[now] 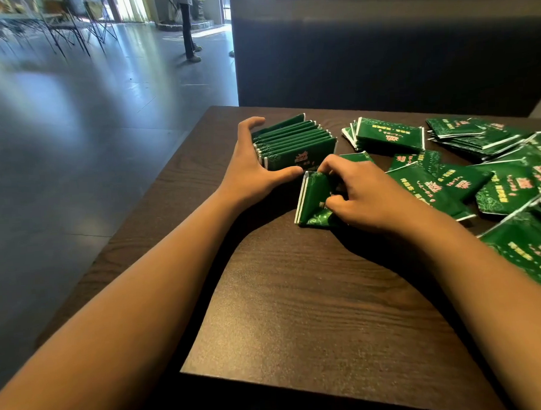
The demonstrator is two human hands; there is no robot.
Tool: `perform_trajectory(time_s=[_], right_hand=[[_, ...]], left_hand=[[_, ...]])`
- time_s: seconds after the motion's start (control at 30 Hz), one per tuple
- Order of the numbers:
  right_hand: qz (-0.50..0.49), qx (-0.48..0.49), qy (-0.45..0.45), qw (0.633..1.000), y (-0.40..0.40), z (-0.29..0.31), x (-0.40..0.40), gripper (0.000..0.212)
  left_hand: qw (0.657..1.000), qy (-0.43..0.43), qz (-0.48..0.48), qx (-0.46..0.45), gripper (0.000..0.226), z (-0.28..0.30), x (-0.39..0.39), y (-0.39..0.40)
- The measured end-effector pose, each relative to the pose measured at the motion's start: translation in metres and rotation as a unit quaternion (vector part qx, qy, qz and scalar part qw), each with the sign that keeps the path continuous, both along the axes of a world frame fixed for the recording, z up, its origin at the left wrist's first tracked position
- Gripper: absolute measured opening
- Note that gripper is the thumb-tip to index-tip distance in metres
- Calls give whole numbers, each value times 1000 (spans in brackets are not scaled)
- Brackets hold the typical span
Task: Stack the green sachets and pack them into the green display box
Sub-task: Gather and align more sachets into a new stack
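A row of several green sachets (294, 141) stands on edge, packed side by side, on the dark wooden table (298, 296). My left hand (252, 162) cups the row's left end, thumb at its near face and fingers curved round its far end. My right hand (361, 194) pinches a small stack of green sachets (314, 199) just in front of the row. A small pile of sachets (387, 134) lies behind my right hand. Loose sachets (494, 176) are scattered to the right. No green display box is in view.
The table's left edge runs close beside my left hand. A dark bench back (380, 45) rises behind the table. A person's legs (188, 28) stand on the tiled floor far off at the left, near chairs (69, 27).
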State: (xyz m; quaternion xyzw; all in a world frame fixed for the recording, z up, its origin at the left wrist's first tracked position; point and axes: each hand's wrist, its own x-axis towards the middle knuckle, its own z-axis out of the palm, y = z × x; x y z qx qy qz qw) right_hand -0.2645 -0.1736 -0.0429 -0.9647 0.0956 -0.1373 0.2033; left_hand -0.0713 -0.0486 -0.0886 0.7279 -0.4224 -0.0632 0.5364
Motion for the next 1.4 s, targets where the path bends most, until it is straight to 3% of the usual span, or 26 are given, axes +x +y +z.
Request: perform_trajectory(time_s=[0.2, 0.47, 0.9, 1.13, 1.4], right_hand=[[-93, -108, -151, 978, -8, 0, 0, 25], [-149, -126, -105, 975, -16, -13, 4, 33], [-148, -105, -131, 975, -21, -11, 6, 29], [-153, -67, -156, 974, -18, -13, 6, 37], [-120, 62, -187, 973, -12, -18, 11, 62]], left_hand=[[1000, 13, -14, -1, 102, 2, 0, 1], [1000, 25, 3, -12, 92, 2, 0, 3], [994, 82, -71, -2, 107, 11, -7, 7], [989, 41, -134, 39, 120, 13, -17, 7], [994, 20, -108, 18, 103, 12, -17, 8]])
